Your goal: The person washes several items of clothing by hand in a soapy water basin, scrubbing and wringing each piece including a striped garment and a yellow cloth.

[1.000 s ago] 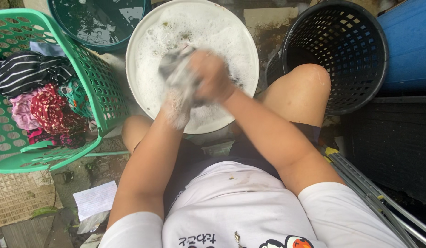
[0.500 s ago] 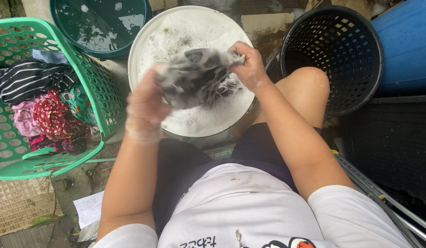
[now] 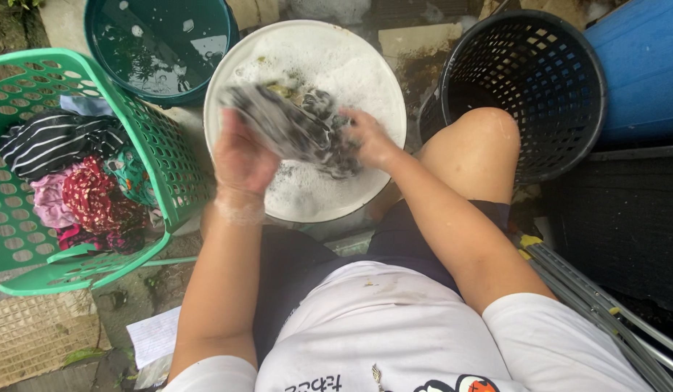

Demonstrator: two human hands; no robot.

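1. The setting is a wet, dirty outdoor floor [image 3: 133,290] of concrete, crowded with tubs and baskets around a seated person in a white shirt and dark shorts.
2. Nearest the camera, a white paper scrap [image 3: 156,335] lies on the floor by the person's left side, and grey metal poles [image 3: 590,301] lie slanting at the right.
3. The left hand [image 3: 243,161], foam around its wrist, is clamped on the near end of a wet grey patterned cloth [image 3: 296,127].
4. The right hand [image 3: 369,139] is closed on the other end of the same cloth, so the cloth is stretched between both hands.
5. The cloth is held just above the suds of a white basin [image 3: 383,69], which stands on the floor between the person's knees; foam hides the water beneath.
6. The bare right knee [image 3: 481,138] rises just beside the basin's right edge and partly covers a black mesh basket [image 3: 547,58] behind it.
7. On the left, a green laundry basket [image 3: 169,167] stands close to the basin, holding a striped garment [image 3: 57,141] and red and pink clothes [image 3: 82,199].
8. Farther off, a dark green bucket [image 3: 162,43] of water stands close behind the basin's left rim.
9. A blue barrel [image 3: 641,65] fills the far right corner, behind the black basket.
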